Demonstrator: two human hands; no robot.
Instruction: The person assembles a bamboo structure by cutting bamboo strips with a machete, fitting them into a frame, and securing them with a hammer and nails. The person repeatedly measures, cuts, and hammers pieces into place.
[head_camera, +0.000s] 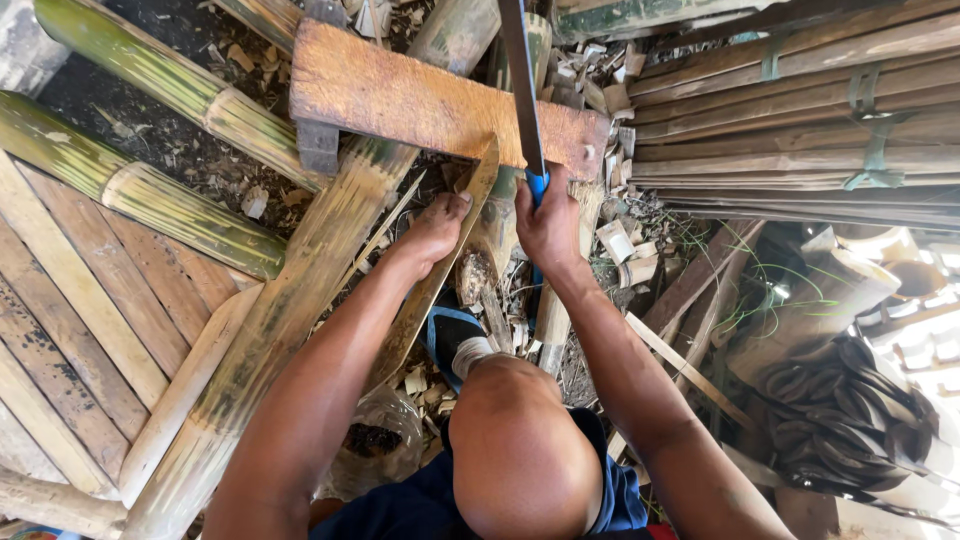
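Note:
My left hand (433, 228) grips a long split bamboo strip (478, 178) that leans with its upper end against a worn wooden block (420, 100). My right hand (548, 225) is closed around the blue handle (537, 185) of a long knife whose blade (521, 80) points away from me, over the block. The blade lies just right of the strip's tip. My bent knee (520, 440) and a foot in a blue sandal (452, 340) show below the hands.
Green bamboo poles (150, 190) lie to the left, over a slatted bamboo panel (70, 300). Tied bundles of split slats (800, 130) are stacked at the right. Chips and offcuts (620, 250) litter the ground. Dark curved pieces (850, 400) sit at lower right.

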